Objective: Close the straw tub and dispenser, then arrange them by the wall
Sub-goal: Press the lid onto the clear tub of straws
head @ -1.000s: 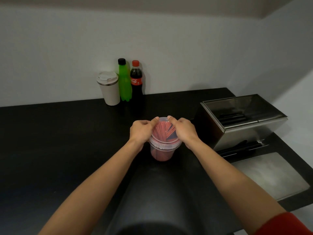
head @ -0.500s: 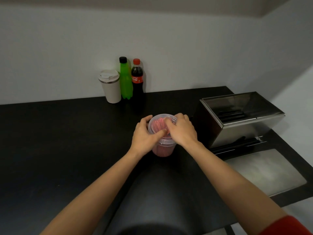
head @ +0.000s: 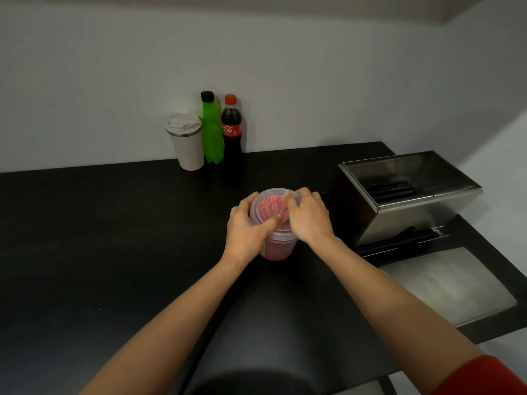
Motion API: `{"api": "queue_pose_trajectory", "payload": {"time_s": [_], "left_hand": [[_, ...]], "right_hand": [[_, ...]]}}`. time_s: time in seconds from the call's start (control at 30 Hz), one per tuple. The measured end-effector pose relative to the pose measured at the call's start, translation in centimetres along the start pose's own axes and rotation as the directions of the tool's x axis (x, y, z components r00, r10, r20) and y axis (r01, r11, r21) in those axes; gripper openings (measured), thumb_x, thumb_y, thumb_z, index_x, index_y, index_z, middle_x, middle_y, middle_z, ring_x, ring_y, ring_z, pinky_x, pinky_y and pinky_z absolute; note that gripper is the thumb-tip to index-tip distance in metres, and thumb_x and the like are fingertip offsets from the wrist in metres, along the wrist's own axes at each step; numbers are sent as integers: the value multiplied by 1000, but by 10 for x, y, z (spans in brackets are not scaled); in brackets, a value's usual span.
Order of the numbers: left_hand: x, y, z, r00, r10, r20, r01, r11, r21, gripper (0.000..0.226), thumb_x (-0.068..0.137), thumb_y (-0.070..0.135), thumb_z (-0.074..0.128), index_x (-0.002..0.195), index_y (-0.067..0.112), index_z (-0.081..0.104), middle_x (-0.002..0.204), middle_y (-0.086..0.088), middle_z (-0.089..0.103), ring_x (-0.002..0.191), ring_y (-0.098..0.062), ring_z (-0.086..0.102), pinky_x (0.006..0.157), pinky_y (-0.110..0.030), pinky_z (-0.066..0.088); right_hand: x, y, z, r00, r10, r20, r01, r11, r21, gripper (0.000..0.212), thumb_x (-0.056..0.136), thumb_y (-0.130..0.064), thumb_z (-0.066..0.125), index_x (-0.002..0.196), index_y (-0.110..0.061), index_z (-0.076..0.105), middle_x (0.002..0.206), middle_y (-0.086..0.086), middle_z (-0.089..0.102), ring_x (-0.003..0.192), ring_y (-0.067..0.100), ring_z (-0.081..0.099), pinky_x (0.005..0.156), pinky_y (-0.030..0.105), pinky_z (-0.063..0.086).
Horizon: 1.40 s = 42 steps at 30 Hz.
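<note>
Between the two hands stands one clear straw tub (head: 276, 246), upright on the black surface (head: 99, 238), its long axis vertical and its mouth facing up. Both hands form the grip: the left hand (head: 247, 232) wraps the tub's left side with its thumb laid over the lid (head: 266, 202), and the right hand (head: 309, 216) presses down on the lid's right edge with curled fingers. Whether the lid is fully seated cannot be told. Red straws fill the tub; their number is too dense to count.

Right of the grip sits one steel dispenser (head: 405, 195), its top open, dark straws dimly visible inside and in its lower tray. One flat metal sheet (head: 447, 286) lies nearer the person than the dispenser, right of the grip.

Beyond the grip, against the wall (head: 285, 81), stand three drinks: one cream travel cup (head: 186, 143), one green bottle (head: 212, 129), one cola bottle (head: 231, 129).

One red sleeve (head: 482, 374) is cut off at the lower right corner. A dark rounded shape (head: 271, 352) below the grip is hard to identify.
</note>
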<state>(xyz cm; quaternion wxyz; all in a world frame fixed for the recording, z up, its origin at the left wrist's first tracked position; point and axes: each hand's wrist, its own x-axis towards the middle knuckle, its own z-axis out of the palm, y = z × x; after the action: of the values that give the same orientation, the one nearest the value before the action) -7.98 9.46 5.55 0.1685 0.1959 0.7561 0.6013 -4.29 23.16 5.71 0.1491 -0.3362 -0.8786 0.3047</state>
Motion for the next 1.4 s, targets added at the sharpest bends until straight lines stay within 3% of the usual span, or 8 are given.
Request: {"api": "queue_pose_trajectory", "payload": {"time_s": [0.23, 0.37, 0.57, 0.7, 0.77, 0.9, 1.23, 1.4], "left_hand": [[0, 0, -1, 1000, -6, 15, 6, 1000, 12, 66, 78, 34, 72, 135, 19, 43, 123, -7, 58, 113, -33, 58, 89, -59, 50], [2, 0, -1, 999, -39, 13, 39, 999, 10, 58, 80, 34, 70, 132, 22, 47, 120, -10, 59, 110, -38, 58, 90, -60, 48], [7, 0, -5, 998, -58, 25, 57, 998, 9, 49, 79, 34, 71, 123, 27, 50, 123, -5, 57, 108, -27, 61, 88, -51, 53], [11, -1, -8, 998, -52, -34, 54, 997, 56, 55, 81, 31, 69, 130, 22, 47, 113, 2, 59, 93, -15, 65, 63, -26, 54], [13, 1, -8, 995, -55, -89, 63, 994, 87, 59, 81, 34, 70, 133, 21, 45, 110, 3, 58, 90, -13, 65, 65, -27, 55], [11, 10, -11, 985, 48, -163, -14, 980, 201, 59, 79, 37, 70, 131, 24, 48, 122, 0, 52, 106, -15, 57, 88, -39, 54], [-21, 41, 3, 930, 347, -125, -297, 906, 301, 42, 75, 38, 66, 115, 28, 57, 107, 10, 54, 105, -13, 54, 86, -35, 51], [-52, 51, 39, 900, 426, -90, -385, 876, 292, 36, 78, 36, 66, 112, 26, 60, 107, 12, 57, 96, 3, 53, 80, -8, 43]], "right_hand": [[-3, 0, -1, 999, -1, -34, 2, 1000, 9, 35, 95, -38, 36, 119, -18, 51, 117, 6, 50, 92, 18, 56, 76, 36, 51], [-2, 1, 0, 998, 11, -59, -11, 1000, 15, 33, 95, -35, 37, 118, -18, 53, 115, 3, 53, 87, 13, 52, 71, 32, 43], [1, 0, -2, 999, 40, -5, -40, 999, -22, 34, 92, -40, 40, 119, -22, 51, 112, 0, 53, 87, 13, 53, 69, 32, 41], [0, -1, -9, 999, 49, 22, -49, 999, -9, 37, 87, -50, 45, 115, -26, 51, 108, -3, 51, 89, 13, 55, 76, 36, 48], [-2, 0, -12, 999, 48, 24, -49, 999, 21, 39, 86, -51, 47, 116, -27, 50, 113, -3, 51, 93, 13, 54, 82, 39, 49], [-7, 3, -24, 1000, 9, -2, -9, 996, 83, 46, 86, -47, 51, 126, -23, 48, 125, 2, 49, 108, 17, 52, 89, 41, 49], [-42, 21, -54, 993, -73, -97, 79, 995, 58, 45, 86, -47, 51, 123, -21, 52, 125, 3, 52, 116, 18, 48, 89, 34, 44], [-74, 45, -77, 981, -126, -147, 138, 988, 73, 37, 88, -44, 51, 117, -21, 57, 118, -1, 56, 113, 14, 49, 91, 33, 43]]}}
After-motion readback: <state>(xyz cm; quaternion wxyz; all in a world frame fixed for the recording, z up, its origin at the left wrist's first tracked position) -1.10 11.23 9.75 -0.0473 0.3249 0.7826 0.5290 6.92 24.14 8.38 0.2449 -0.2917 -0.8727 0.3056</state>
